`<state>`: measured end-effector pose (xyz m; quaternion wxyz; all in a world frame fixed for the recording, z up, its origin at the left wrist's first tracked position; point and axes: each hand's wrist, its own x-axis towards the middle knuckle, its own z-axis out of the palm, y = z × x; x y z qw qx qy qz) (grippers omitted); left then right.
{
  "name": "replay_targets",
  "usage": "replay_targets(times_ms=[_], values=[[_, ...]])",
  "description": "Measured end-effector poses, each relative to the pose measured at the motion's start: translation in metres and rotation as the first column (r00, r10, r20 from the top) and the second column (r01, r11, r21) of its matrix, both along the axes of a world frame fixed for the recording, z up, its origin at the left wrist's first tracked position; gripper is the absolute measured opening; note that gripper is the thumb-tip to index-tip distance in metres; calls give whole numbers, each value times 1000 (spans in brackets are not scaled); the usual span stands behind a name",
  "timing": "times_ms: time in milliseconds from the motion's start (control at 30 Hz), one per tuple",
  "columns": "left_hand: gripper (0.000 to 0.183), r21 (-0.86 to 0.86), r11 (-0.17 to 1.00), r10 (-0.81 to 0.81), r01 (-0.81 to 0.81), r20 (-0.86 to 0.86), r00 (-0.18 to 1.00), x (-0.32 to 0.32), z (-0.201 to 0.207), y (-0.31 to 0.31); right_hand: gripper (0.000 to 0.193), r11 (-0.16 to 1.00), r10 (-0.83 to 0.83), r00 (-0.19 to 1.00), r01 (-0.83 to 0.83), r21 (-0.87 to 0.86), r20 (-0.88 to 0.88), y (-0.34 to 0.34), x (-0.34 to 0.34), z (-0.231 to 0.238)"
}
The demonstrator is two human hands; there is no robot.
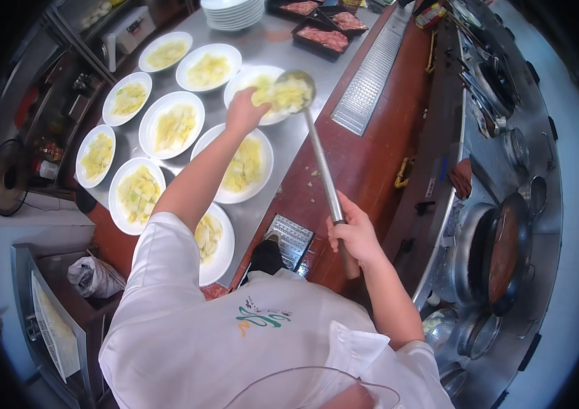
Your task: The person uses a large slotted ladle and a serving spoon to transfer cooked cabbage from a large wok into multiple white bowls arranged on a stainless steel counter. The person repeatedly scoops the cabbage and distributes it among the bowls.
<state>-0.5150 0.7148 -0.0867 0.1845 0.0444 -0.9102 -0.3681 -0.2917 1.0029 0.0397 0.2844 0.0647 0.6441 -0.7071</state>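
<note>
My right hand [355, 235] is wrapped round the handle of a long metal ladle [323, 163]. The ladle's bowl, heaped with chopped pale yellow-green cabbage [292, 94], is over the right side of a white plate [234, 81]. Beside that bowl, my left hand [244, 112] reaches over the same plate, thumb apart from the fingers and close to the cabbage; its fingertips are partly hidden. Several more white plates with chopped cabbage stand around it, among them a near one [262, 160] under my left forearm and a middle one [187, 146].
A stack of white plates [233, 15] and black trays of raw meat [322, 39] stand at the table's far end. Right of the steel table [296, 129] run a red floor and a metal grating [371, 82]. A stove counter with woks [504, 255] lines the right side.
</note>
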Motion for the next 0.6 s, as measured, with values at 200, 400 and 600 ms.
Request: replay_targets(times_ms=[200,400,600], values=[[44,-245,967,-14,72,230,973,-58,-24,-7,84,987,80,997,-80,138,3,-33,-53,-26],[26,-254,967,29,11,152,988,-73,-47,-22,80,999,-28,996,31,-32,87,-28,-75,-21],[31,-2,998,63,-63,57,996,-4,3,-44,79,961,-78,962,143,-239,262,-11,-75,11]])
